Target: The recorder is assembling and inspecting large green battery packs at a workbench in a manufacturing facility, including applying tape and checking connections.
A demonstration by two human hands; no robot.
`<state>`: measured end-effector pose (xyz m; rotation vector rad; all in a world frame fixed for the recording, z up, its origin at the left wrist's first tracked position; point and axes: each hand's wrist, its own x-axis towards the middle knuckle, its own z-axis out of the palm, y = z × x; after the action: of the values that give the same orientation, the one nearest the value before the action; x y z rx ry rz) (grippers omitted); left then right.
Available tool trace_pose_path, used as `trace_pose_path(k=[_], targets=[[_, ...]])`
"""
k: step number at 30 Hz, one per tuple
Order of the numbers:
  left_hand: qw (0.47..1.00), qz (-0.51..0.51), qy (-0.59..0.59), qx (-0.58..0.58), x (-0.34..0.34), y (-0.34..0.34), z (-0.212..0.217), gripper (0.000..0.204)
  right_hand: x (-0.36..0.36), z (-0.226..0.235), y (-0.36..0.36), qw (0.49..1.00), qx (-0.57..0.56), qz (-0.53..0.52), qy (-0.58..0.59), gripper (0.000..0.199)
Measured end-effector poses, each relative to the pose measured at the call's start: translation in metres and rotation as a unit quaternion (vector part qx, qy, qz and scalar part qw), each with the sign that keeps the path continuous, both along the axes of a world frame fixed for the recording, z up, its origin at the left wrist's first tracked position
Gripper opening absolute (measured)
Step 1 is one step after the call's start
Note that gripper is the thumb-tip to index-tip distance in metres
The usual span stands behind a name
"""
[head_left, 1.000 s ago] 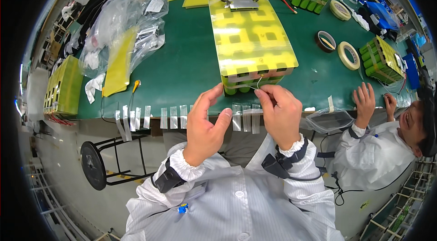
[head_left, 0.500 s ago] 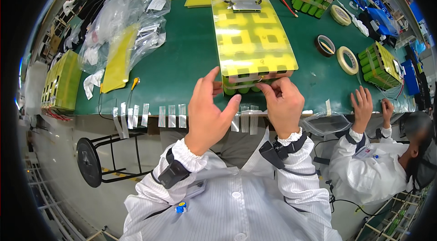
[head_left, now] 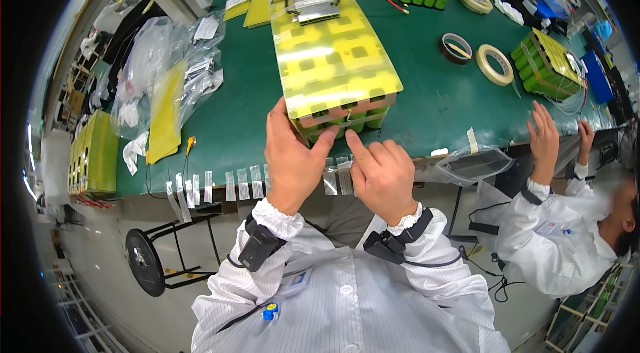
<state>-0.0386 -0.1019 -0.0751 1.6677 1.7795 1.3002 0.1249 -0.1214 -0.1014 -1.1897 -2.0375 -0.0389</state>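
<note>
A large battery pack of green cells lies on the green table, covered by a clear yellow sheet. A silver circuit board with thin wires sits at its far end. My left hand is wrapped round the near left corner, its thumb against the near end face. My right hand stretches its index finger to the lower edge of that face; the other fingers are curled and seem to hold nothing. Between the two fingertips runs a thin pale strip or wire, too small to name. Cut strips of clear tape hang from the table edge.
Plastic bags and yellow sheets lie at left, near another battery pack. Tape rolls and smaller packs stand at right. A co-worker's hand rests by the right edge. A black stool stands below.
My view has shifted, so the table appears turned. My left hand has closed round the pack's corner. My right hand has gone from a thumb-and-finger pinch to an outstretched index finger.
</note>
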Motion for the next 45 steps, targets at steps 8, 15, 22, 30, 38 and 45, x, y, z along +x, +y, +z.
trace_pose_path(k=[8,15,22,30,38,45], targets=[[0.999,-0.045,-0.002,-0.008,-0.013,0.0,0.0,0.058,-0.017,-0.006,0.02,0.988,-0.013,-0.06,0.143,0.023],[0.999,-0.029,0.031,-0.012,-0.016,0.003,0.002,0.049,-0.026,-0.005,0.03,0.981,-0.034,-0.084,0.172,0.038],[0.999,-0.017,0.041,-0.02,-0.014,0.003,0.008,0.047,-0.023,-0.001,0.031,0.98,-0.074,-0.1,0.158,0.04],[0.999,-0.036,0.016,-0.003,-0.017,0.004,0.002,0.048,-0.021,0.002,0.031,0.976,-0.101,-0.099,0.165,0.041],[0.999,-0.034,0.015,-0.017,-0.015,0.004,0.009,0.047,-0.013,0.002,0.033,0.945,-0.188,-0.1,0.249,0.047],[0.999,-0.029,0.026,-0.029,-0.014,0.003,0.011,0.047,-0.007,0.002,0.036,0.941,-0.215,-0.115,0.234,0.042]])
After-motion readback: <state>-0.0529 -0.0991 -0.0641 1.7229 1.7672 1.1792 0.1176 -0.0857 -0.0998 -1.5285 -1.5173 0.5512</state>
